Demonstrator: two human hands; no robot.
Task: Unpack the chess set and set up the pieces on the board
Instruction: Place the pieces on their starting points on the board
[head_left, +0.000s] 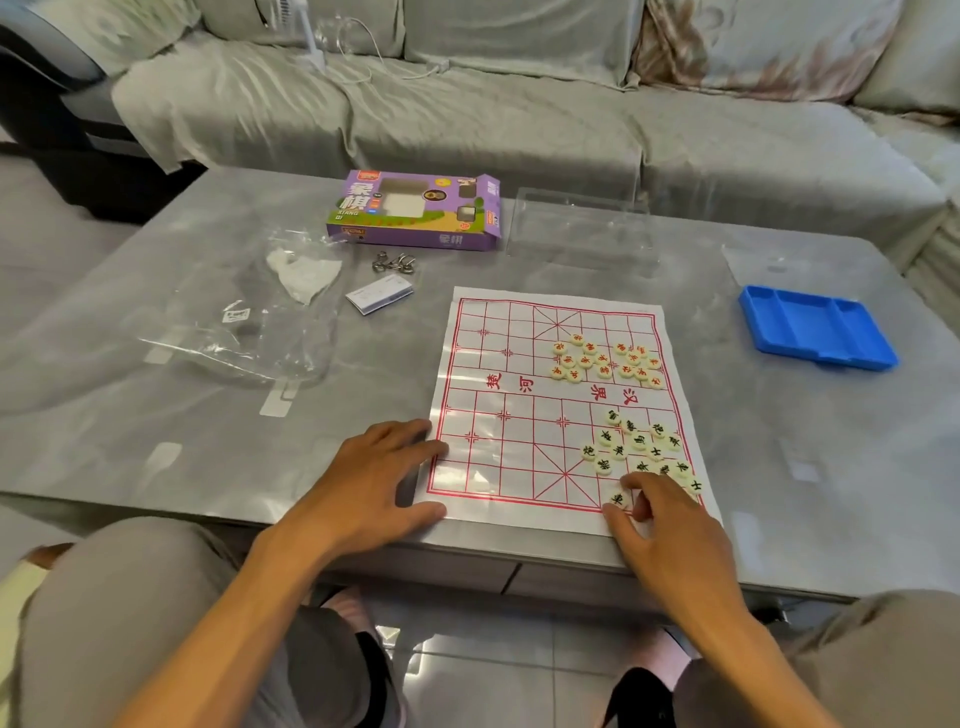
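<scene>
A white paper xiangqi board (519, 410) with red lines lies on the grey table. Several cream discs with red characters (605, 358) lie in a loose heap on its far right half. A heap of discs with black characters (636, 449) lies on its near right half. My right hand (660, 519) pinches one black-character piece (619, 500) between thumb and forefinger at the board's near edge. My left hand (379, 478) lies flat with straight fingers, pressing the board's near left corner.
The purple chess box (415, 210) lies at the back, a clear plastic lid (579, 228) to its right. A blue tray (815, 332) sits at the right. A clear bag (244, 322), a white booklet (379, 295) and metal rings (393, 262) lie left of the board.
</scene>
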